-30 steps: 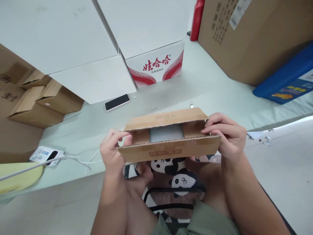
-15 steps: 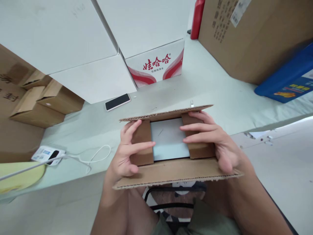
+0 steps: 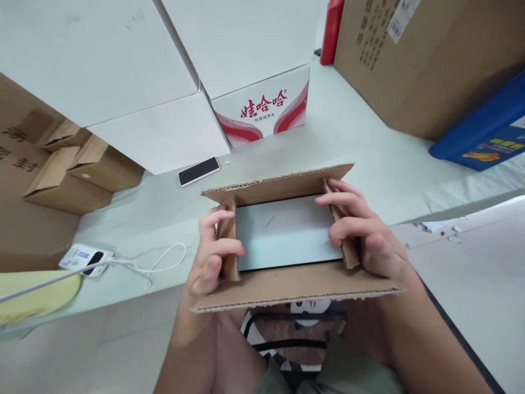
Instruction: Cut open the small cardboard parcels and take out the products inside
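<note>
A small cardboard box is at the table's front edge, above my lap, its top flaps raised. Inside lies a flat pale-blue item with a thin dark mark on it; its kind cannot be told. My left hand grips the left flap, fingers over its inner face and thumb outside. On the other end, my right hand has its fingers curled around the right flap. Both end flaps stand nearly upright. The long far flap leans away and the near one leans towards me.
White cartons are stacked at the back, a phone in front of them. Brown boxes, a white device and its cable are left. A large carton, red bottle and blue container stand right.
Both end flaps have swung up and outward in my hands, from lying over the pale-blue item to nearly upright. More of the item shows.
</note>
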Tool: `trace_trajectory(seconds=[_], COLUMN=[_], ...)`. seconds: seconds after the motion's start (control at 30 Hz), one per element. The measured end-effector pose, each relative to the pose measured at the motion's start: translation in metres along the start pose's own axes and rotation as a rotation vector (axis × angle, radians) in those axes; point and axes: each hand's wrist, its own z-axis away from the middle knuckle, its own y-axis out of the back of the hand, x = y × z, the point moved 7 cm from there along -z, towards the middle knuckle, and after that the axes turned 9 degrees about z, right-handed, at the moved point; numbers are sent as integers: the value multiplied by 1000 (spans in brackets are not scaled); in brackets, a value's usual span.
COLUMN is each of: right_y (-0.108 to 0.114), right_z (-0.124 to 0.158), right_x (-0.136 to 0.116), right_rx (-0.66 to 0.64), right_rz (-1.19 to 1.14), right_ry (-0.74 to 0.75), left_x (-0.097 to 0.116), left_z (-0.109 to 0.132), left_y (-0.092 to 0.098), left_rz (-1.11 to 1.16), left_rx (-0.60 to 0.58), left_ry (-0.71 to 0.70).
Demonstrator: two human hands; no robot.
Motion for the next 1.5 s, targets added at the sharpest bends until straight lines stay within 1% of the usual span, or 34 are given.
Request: trace_trajectory(seconds=[0.13, 0.2, 0.27, 0.3, 0.33, 0.37, 0.47, 0.53, 0.57, 0.6, 0.63, 0.67, 0.73, 0.77, 0.8, 0.83, 0.87, 0.9, 0.93, 0.97, 1.03, 1.07, 1.13, 1.2, 1.27, 1.37, 1.43, 1.47, 1.5], right_y=[6, 7, 7, 7, 6, 6, 3, 2, 1, 0, -1, -2, -3, -4, -5, -5, -5, -5, -6, -6, -5, -4, -4, -5, -8, -11, -11, -12, -12], right_z=[3, 3, 2, 2, 1, 1, -1, -1, -1, -1, -1, 0, 0, 1, 1, 2, 2, 3, 3, 3, 3, 3, 3, 3, 2, 2, 1, 1, 1], right_x=[2, 1, 1, 0, 0, -1, 1, 1, 1, 1, 1, 2, 4, 4, 4, 4, 4, 3, 3, 3, 2, 2, 1, 0, -2, -3, -2, -2, -2], right_rx=[133, 180, 186, 173, 155, 134, 81, 77, 86, 99, 111, 126, 163, 182, 199, 212, 217, 215, 209, 199, 186, 189, 202, 206, 194, 180, 170, 164, 159], right_rz=[-79, -73, -56, -48, -41, -35, -10, -4, -10, -18, -28, -39, -60, -66, -70, -70, -68, -65, -64, -62, -57, -55, -48, -34, -17, -4, -11, -15, -20], right_ry=[31, 51, 72, 86, 98, 107, 96, 103, 114, 123, 128, 126, 121, 124, 131, 137, 143, 145, 143, 139, 130, 129, 132, 130, 123, 114, 108, 108, 109], left_x=[11, 13, 13, 14, 15, 17, 28, 49, 65, 82, 100, 117, 143, 149, 150, 147, 140, 130, 119, 105, 82, 74, 64, 62, 68, 81, 81, 77, 71], left_z=[2, 2, 1, 1, 0, -1, -3, -7, -11, -18, -27, -38, -62, -74, -84, -92, -97, -102, -104, -104, -98, -93, -82, -74, -71, -69, -66, -67, -68], left_y=[3, 6, 12, 16, 20, 23, 32, 40, 41, 38, 31, 18, -16, -35, -54, -72, -88, -100, -109, -116, -123, -124, -122, -116, -108, -97, -83, -72, -60], left_rz=[204, 298, 330, 317, 290, 259, 145, 40, -28, -101, -168, -229, -331, -370, -393, -390, -370, -337, -296, -256, -176, -158, -188, -292, -403, -535, -660, -743, -830], left_rx=[325, 461, 528, 534, 504, 450, 275, 246, 229, 191, 123, 15, -240, -366, -511, -655, -779, -860, -909, -924, -904, -894, -896, -916, -951, -1085, -1151, -1144, -1109], left_ry=[-100, -112, -130, -161, -179, -185, -115, -69, -61, -52, -43, -34, -18, -2, 30, 79, 146, 221, 315, 424, 608, 671, 723, 709, 644, 535, 557, 601, 654])
